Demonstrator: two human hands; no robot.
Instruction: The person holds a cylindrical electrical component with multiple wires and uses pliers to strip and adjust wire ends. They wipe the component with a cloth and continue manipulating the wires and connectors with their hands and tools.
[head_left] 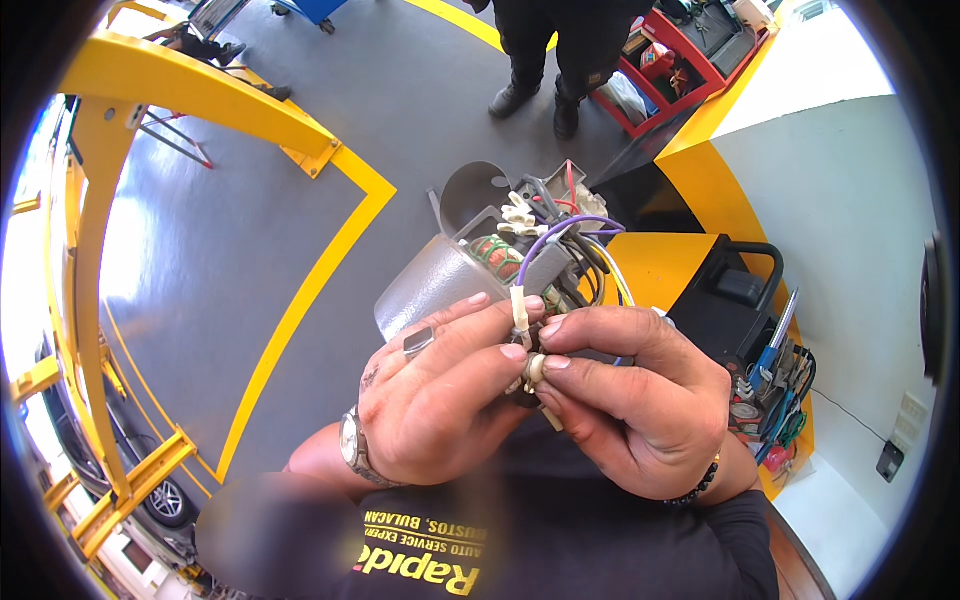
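Note:
Both my hands meet at the near end of an electric motor unit with a grey metal housing (425,285), copper windings (497,255) and loose wires. Between my right thumb and fingertips sits a small cream-coloured round piece (537,368); my right hand (645,395) is closed on it. My left hand (435,390) is closed beside it, thumb tip against the same spot, its fingers lying along the housing. A purple wire (555,232) curves down to a cream sleeved terminal (519,308) by my left fingertips. White connectors (517,215) hang farther back. What lies under my fingers is hidden.
Right of the unit stands a black-and-yellow cart (735,285) with hand tools (770,390) beside it. A person's legs (545,60) and a red tool box (680,70) are at the far side. A yellow lift frame (200,85) rises at left, near a parked car (165,500).

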